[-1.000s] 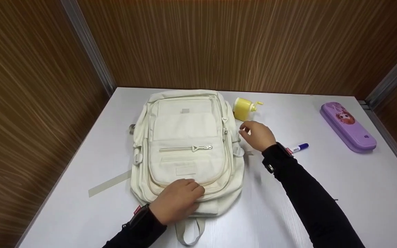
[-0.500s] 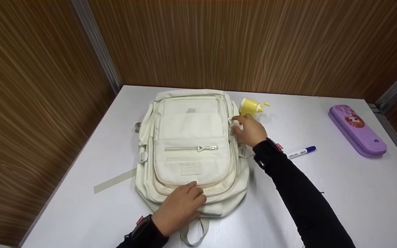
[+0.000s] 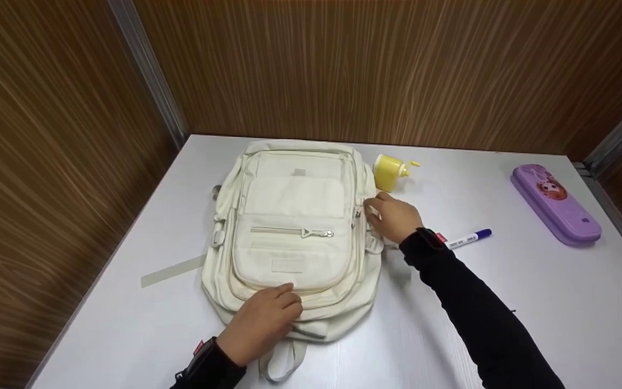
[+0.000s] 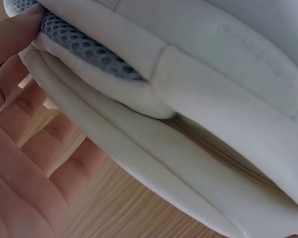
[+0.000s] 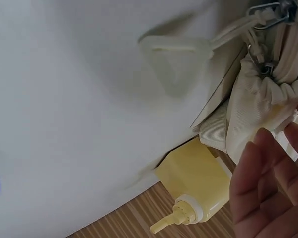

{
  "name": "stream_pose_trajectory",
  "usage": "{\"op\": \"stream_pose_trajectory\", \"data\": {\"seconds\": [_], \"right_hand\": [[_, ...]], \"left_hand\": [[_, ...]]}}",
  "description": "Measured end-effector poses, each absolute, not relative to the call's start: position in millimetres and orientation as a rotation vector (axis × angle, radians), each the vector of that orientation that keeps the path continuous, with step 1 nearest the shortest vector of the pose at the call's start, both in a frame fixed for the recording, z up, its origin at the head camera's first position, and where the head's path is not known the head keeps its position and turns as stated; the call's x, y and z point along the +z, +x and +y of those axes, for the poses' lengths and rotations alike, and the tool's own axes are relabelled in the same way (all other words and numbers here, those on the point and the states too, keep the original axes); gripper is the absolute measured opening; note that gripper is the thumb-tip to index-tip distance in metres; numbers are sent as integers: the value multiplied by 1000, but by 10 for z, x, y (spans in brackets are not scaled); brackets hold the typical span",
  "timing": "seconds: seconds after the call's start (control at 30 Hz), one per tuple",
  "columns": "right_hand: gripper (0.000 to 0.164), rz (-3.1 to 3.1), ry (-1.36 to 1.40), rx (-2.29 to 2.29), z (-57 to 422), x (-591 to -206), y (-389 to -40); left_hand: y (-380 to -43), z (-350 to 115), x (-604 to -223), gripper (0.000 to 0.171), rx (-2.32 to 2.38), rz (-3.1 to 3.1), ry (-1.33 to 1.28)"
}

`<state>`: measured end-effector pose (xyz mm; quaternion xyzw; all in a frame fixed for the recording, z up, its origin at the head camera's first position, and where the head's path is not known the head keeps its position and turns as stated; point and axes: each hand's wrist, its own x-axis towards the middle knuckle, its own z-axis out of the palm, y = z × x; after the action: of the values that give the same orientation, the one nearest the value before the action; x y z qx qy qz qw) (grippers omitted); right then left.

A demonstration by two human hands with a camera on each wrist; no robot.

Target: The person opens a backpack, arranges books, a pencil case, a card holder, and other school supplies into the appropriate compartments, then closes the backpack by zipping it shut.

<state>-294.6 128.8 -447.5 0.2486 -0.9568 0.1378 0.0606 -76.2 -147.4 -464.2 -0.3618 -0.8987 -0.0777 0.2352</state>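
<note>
A cream backpack [image 3: 295,227] lies front up on the table, its front zipper pull [image 3: 306,233] with a triangular end. My left hand [image 3: 262,321] grips its lower edge. In the left wrist view the thumb [image 4: 12,37] lies on top beside grey mesh padding [image 4: 84,47], the other fingers underneath. My right hand [image 3: 394,216] has bent fingers at the bag's right edge, by a metal zipper slider [image 3: 358,212]. I cannot tell what it pinches. The right wrist view shows its fingertips at a gathered side pocket [image 5: 260,106], and a triangular pull [image 5: 176,62] hanging free.
A yellow pencil sharpener [image 3: 388,173] with a crank stands behind my right hand. A blue-capped marker [image 3: 470,239] lies right of that wrist, and a purple pencil case [image 3: 556,205] farther right. Wood-patterned panels [image 3: 343,70] border the table [image 3: 451,173]. A loose strap [image 3: 173,271] extends leftward.
My right hand has come left from beside the bag to its right zipper edge, then slightly down. My left hand has stayed at the bottom edge; the bag's lower end has shifted slightly left.
</note>
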Motion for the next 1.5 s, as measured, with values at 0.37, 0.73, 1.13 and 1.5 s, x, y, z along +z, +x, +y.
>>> {"op": "stream_pose_trajectory", "data": {"seconds": [0.37, 0.73, 1.13, 1.5], "right_hand": [[40, -3034, 423, 835, 1300, -4543, -2863], [36, -3174, 342, 753, 1318, -4496, -2841], [41, -3140, 435, 770, 1316, -4507, -2480], [42, -3027, 193, 1064, 1510, -4438, -2807]], "left_hand": [[-789, -1583, -4659, 23, -277, -2481, -1024], [-836, -1739, -4658, 24, -324, -2512, -994], [-769, -2028, -4566, 29, -293, -2701, -703], [-618, -1601, -4553, 32, -252, -2737, -720]]}}
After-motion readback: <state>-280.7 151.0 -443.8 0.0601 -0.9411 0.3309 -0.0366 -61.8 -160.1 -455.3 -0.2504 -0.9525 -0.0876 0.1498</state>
